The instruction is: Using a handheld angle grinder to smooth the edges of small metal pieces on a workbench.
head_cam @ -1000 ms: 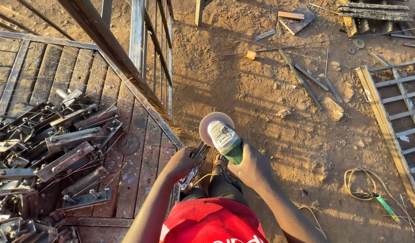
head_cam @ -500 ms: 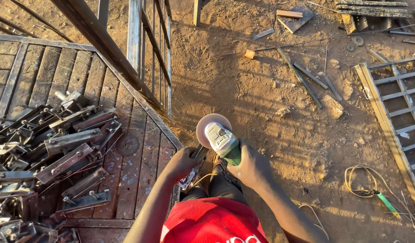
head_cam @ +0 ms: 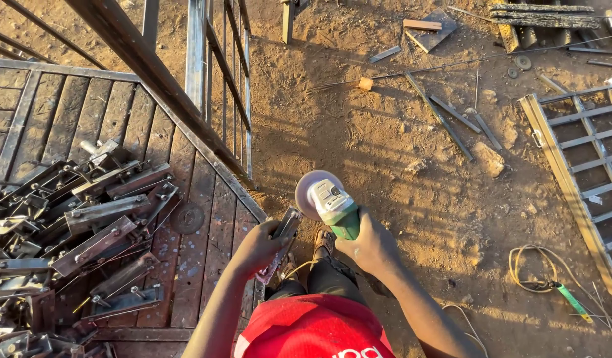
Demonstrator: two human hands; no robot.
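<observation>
The green-and-white angle grinder (head_cam: 332, 205) is sitting clamped in my right hand (head_cam: 372, 246) while my left hand (head_cam: 261, 248) is gripping a flat steel bracket (head_cam: 280, 240), risking kickback toward those fingers.

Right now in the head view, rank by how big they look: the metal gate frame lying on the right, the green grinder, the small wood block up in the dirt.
1. The gate frame, largest, though partly cut off.
2. The grinder, inflated by nearness to the camera.
3. The wood block, smallest and farthest.
</observation>
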